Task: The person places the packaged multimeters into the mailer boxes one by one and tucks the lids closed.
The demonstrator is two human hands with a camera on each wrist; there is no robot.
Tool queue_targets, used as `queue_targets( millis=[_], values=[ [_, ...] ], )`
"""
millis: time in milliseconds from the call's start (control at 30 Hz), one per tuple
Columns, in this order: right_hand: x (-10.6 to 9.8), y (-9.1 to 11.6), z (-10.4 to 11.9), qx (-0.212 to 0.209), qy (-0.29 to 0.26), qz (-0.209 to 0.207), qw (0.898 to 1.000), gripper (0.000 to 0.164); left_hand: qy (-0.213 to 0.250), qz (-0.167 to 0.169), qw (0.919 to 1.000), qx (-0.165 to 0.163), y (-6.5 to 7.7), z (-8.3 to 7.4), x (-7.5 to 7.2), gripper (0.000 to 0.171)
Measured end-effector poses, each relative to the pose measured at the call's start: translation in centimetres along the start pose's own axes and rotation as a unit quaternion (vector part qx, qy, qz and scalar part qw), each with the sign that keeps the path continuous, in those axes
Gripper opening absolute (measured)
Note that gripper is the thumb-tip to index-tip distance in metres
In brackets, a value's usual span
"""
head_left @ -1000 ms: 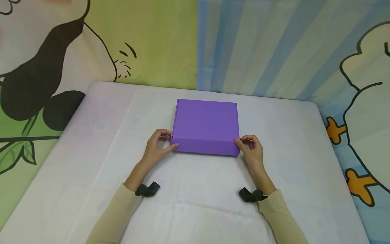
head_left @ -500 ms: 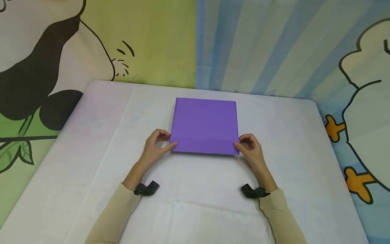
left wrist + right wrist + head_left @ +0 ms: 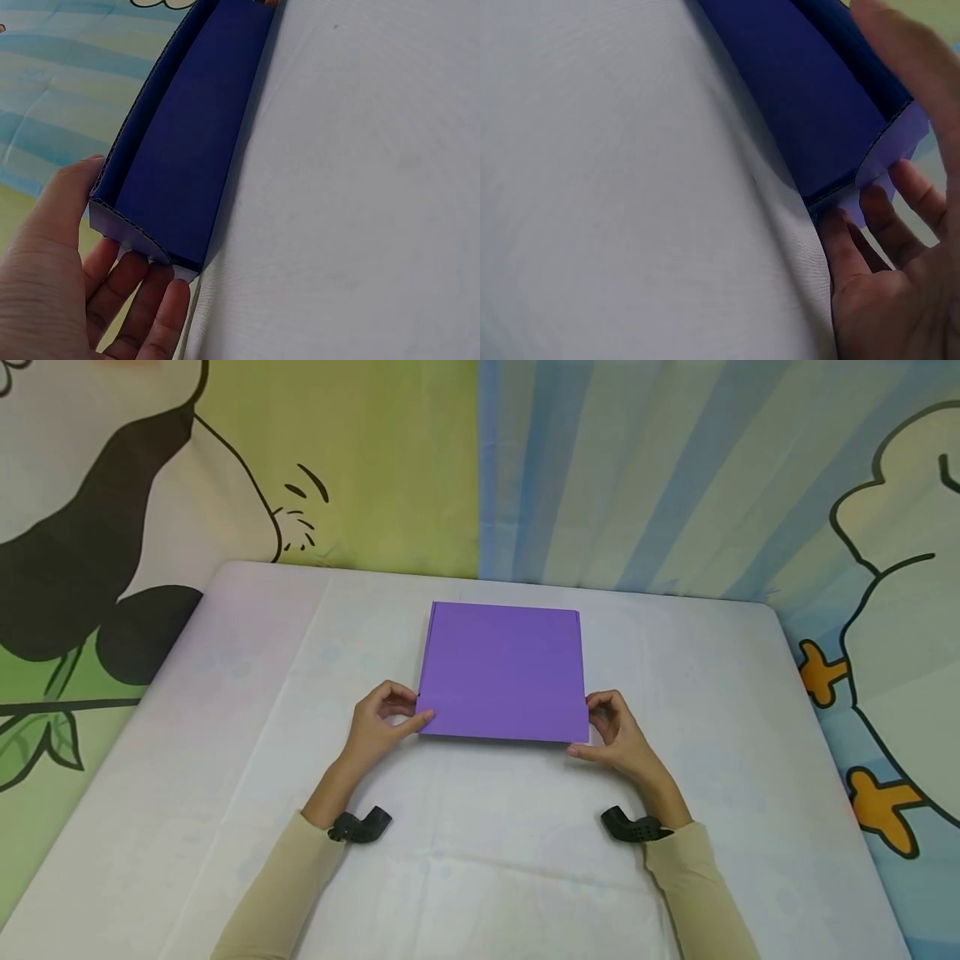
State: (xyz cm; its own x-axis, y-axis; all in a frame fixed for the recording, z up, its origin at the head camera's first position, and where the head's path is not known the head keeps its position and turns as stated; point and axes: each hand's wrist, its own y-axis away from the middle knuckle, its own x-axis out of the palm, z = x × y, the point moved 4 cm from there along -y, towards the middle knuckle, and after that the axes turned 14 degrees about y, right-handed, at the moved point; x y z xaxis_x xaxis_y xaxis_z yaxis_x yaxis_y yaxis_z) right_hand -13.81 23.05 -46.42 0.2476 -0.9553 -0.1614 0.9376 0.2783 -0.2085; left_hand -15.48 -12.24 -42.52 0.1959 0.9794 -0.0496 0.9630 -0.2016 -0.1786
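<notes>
A flat purple cardboard box [image 3: 501, 668] lies on the white-covered table, its front flap [image 3: 502, 718] raised almost level with the lid. My left hand [image 3: 381, 720] holds the front left corner, thumb on the flap and fingers along the side wall. In the left wrist view the box's shaded front wall [image 3: 187, 127] shows beneath the lifted flap. At the front right corner is my right hand [image 3: 621, 735], its fingertips against the side wall and its thumb extended off the flap, just in front of the edge. The right wrist view shows those fingers [image 3: 881, 225] touching the side panel.
The white tablecloth [image 3: 480, 877] spreads around the box, with faint creases. Behind the table hangs a backdrop [image 3: 637, 468] with cartoon figures and stripes. Each wrist wears a black camera mount, one left [image 3: 362, 825] and one right [image 3: 633, 827].
The front flap has swung up from sloping downward to nearly level with the lid. My right thumb has left the flap and moved down toward me; my left hand keeps its hold.
</notes>
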Motion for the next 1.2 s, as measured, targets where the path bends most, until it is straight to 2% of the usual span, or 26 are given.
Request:
queue_targets(
  millis=[67, 133, 400, 733, 900, 1033, 1200],
  values=[
    [0.0, 0.0, 0.0, -0.016, 0.011, 0.017, 1.000, 0.067, -0.002, -0.004, 1.0000, 0.004, 0.0, 0.0, 0.0, 0.031],
    [0.0, 0.0, -0.1, -0.016, 0.014, 0.016, 1.000, 0.066, 0.000, -0.005, 1.0000, 0.003, 0.0, 0.0, -0.1, 0.030],
    [-0.1, 0.1, -0.1, -0.015, -0.020, 0.014, 1.000, 0.059, 0.025, -0.002, 0.9994, -0.025, -0.1, 0.4, -0.1, 0.028],
    [-0.1, 0.3, -0.5, 0.003, -0.015, 0.018, 1.000, 0.052, 0.043, -0.006, 0.9971, -0.062, 0.5, 1.1, -0.2, 0.028],
    [-0.4, 0.3, -0.6, -0.008, -0.033, 0.012, 0.999, 0.044, 0.047, -0.001, 0.9973, -0.056, 0.4, 1.3, -0.2, 0.029],
    [-0.6, 0.3, -0.6, 0.020, -0.010, 0.000, 1.000, 0.029, 0.045, -0.004, 0.9974, -0.055, 0.1, 1.2, -0.2, 0.029],
    [-0.6, 0.4, -0.6, 0.044, 0.001, -0.006, 0.999, 0.029, 0.046, -0.004, 0.9979, -0.046, 0.0, 0.8, -0.2, 0.028]
  ],
)
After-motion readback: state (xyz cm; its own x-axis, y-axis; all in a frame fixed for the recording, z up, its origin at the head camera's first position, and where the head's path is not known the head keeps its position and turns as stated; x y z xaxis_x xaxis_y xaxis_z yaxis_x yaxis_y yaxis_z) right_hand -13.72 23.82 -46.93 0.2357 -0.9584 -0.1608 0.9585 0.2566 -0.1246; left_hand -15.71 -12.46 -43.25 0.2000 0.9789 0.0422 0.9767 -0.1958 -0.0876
